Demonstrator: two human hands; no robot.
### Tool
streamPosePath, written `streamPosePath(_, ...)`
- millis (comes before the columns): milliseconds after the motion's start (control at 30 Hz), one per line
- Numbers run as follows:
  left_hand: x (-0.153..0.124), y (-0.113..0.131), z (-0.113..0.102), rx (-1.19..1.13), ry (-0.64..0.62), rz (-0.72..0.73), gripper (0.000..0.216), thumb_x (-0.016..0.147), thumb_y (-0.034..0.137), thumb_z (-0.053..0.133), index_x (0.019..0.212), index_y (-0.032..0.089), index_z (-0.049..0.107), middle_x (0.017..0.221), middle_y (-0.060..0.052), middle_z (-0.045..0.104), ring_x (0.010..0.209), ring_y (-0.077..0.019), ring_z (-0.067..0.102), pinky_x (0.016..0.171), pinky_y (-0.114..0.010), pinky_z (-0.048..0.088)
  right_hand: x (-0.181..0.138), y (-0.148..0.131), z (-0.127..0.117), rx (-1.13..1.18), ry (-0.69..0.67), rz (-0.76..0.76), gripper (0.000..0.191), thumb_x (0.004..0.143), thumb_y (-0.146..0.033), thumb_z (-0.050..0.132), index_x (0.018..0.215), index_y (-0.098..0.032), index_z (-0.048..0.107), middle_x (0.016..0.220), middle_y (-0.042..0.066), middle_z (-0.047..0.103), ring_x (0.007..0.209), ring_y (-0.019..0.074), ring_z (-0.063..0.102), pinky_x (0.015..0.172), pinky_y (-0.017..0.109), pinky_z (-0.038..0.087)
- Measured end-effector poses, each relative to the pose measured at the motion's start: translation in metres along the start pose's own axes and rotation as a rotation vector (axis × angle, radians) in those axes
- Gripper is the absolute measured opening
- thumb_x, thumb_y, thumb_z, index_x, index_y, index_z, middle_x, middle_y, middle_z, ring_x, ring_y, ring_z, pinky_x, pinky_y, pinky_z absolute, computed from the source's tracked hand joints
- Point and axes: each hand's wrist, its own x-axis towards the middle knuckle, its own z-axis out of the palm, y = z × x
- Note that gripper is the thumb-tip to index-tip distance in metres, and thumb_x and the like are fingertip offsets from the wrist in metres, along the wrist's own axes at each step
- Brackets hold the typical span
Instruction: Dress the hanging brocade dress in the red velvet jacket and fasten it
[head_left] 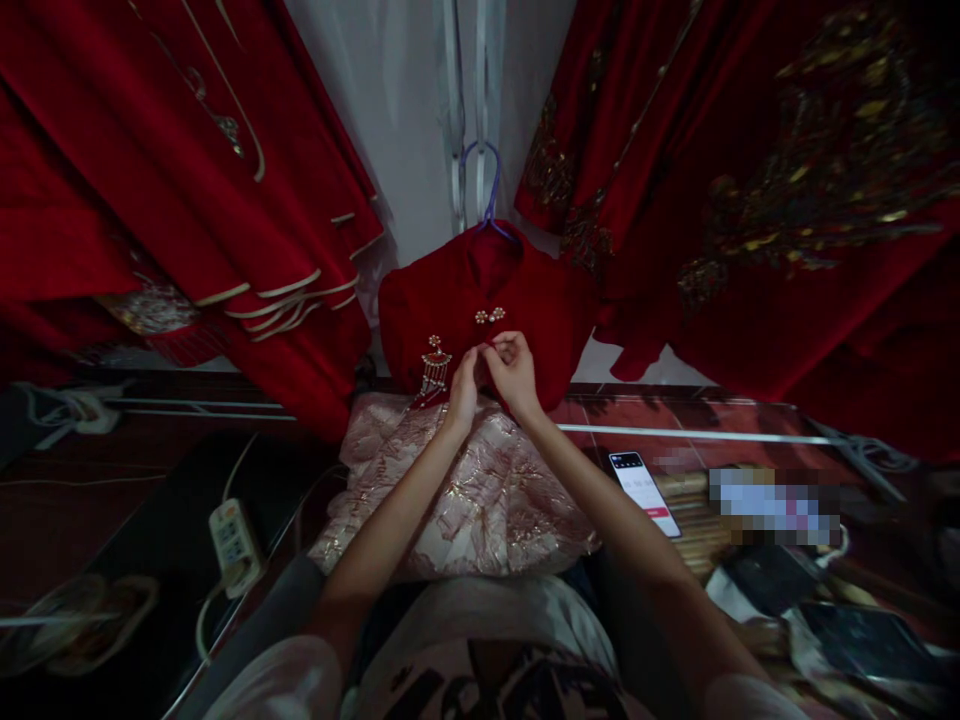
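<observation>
Pinched red stand-collar jacket (551, 310) between fingertips of left hand (464, 387) and right hand (516, 372), just below flower-shaped clasp (497, 315); presumably felt soft, light, best gripped by cloth.

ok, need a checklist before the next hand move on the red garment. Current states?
1. Red garment on purple hanger: ok, the hanger shows above it.
2. Left hand and right hand both at its front: ok, close together.
3. What they pinch: cannot tell, too small and dark.
4. Beaded ornament free of the left hand: cannot tell, they sit side by side in this view.
5. Pink fabric out from under the forearms: not ok, it spreads beneath them.
6. Phone away from the hands: ok, off to the right.
</observation>
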Motion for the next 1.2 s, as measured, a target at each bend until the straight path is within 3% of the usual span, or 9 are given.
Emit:
streamPosePath(67,0.000,0.001,-0.002,0.035,0.012,0.077,0.038,0.088,0.045,0.050,0.113,0.020,0.062,0.120,-0.007,0.065,0.118,-0.0218,0.057,0.105,-0.038,0.042,0.008,0.000,0.010,-0.020,0.013,-0.002,0.027,0.075,-0.038,0.066,0.088,-0.020,0.050,0.078,-0.001,0.055,0.071,0.0104,0.055,0.070,0.024,0.048)
streamPosePath(167,0.001,0.003,-0.010,0.143,0.092,0.206,0.037,0.089,0.044,0.048,0.116,0.021,0.061,0.122,-0.006,0.064,0.116,-0.0202,0.059,0.103,-0.037,0.044,0.009,0.002,0.017,0.016,-0.148,0.069,0.033,0.078,-0.047,0.063,0.093,-0.019,0.055,0.083,0.002,0.061,0.077,0.0126,0.060,0.071,0.026,0.051)
streamPosePath(267,0.003,0.006,-0.023,0.280,0.217,0.283,0.038,0.088,0.043,0.052,0.116,0.020,0.062,0.122,-0.008,0.063,0.113,-0.0198,0.060,0.101,-0.036,0.046,0.003,0.010,0.015,0.032,-0.285,0.099,0.032,0.081,-0.045,0.060,0.098,-0.019,0.056,0.090,0.004,0.064,0.081,0.0134,0.062,0.073,0.027,0.052)
streamPosePath(467,0.004,0.008,-0.049,0.330,0.244,0.247,0.031,0.078,0.037,0.064,0.099,0.014,0.069,0.106,-0.010,0.070,0.094,-0.0190,0.066,0.085,-0.034,0.054,-0.007,0.029,0.003,-0.323,-0.265,0.075,0.029,0.072,-0.033,0.071,0.091,-0.016,0.056,0.083,0.003,0.061,0.071,0.0125,0.058,0.069,0.028,0.051)
streamPosePath(567,0.003,0.008,-0.056,0.320,0.212,0.217,0.031,0.074,0.036,0.068,0.097,0.015,0.068,0.101,-0.010,0.071,0.085,-0.0168,0.067,0.077,-0.031,0.055,-0.009,0.032,0.002,-0.287,-0.327,0.056,0.023,0.073,-0.032,0.070,0.085,-0.017,0.055,0.080,0.002,0.063,0.071,0.0117,0.060,0.070,0.026,0.051)
streamPosePath(667,0.005,0.008,-0.059,0.446,0.198,0.303,0.026,0.075,0.032,0.067,0.093,0.015,0.067,0.097,-0.009,0.069,0.083,-0.0146,0.064,0.078,-0.029,0.053,-0.010,0.030,0.000,-0.264,-0.367,0.057,0.021,0.072,-0.028,0.070,0.083,-0.018,0.055,0.076,0.000,0.063,0.069,0.0111,0.061,0.068,0.024,0.051)
streamPosePath(867,0.018,0.010,-0.062,0.623,0.442,0.434,0.043,0.065,0.027,0.076,0.103,0.019,0.058,0.113,-0.009,0.057,0.091,-0.0146,0.058,0.071,-0.024,0.051,-0.001,0.023,-0.004,-0.246,-0.295,0.049,0.019,0.071,-0.028,0.071,0.082,-0.018,0.059,0.076,0.001,0.066,0.067,0.0119,0.062,0.066,0.025,0.053)
streamPosePath(1033,0.031,0.012,-0.064,0.506,0.366,0.389,0.037,0.066,0.017,0.071,0.098,0.018,0.054,0.097,-0.006,0.063,0.082,-0.0126,0.060,0.075,-0.027,0.051,0.013,0.022,0.000,-0.225,-0.260,0.025,0.022,0.071,-0.032,0.072,0.083,-0.018,0.062,0.077,0.003,0.068,0.069,0.0131,0.064,0.068,0.026,0.054)
streamPosePath(1200,0.039,0.012,-0.064,0.478,0.357,0.363,0.032,0.064,0.014,0.068,0.093,0.017,0.055,0.099,-0.008,0.064,0.083,-0.0135,0.061,0.079,-0.029,0.051,0.016,0.028,0.013,-0.191,-0.251,0.064,0.023,0.069,-0.032,0.074,0.083,-0.017,0.062,0.078,0.002,0.069,0.070,0.0127,0.065,0.070,0.026,0.054)
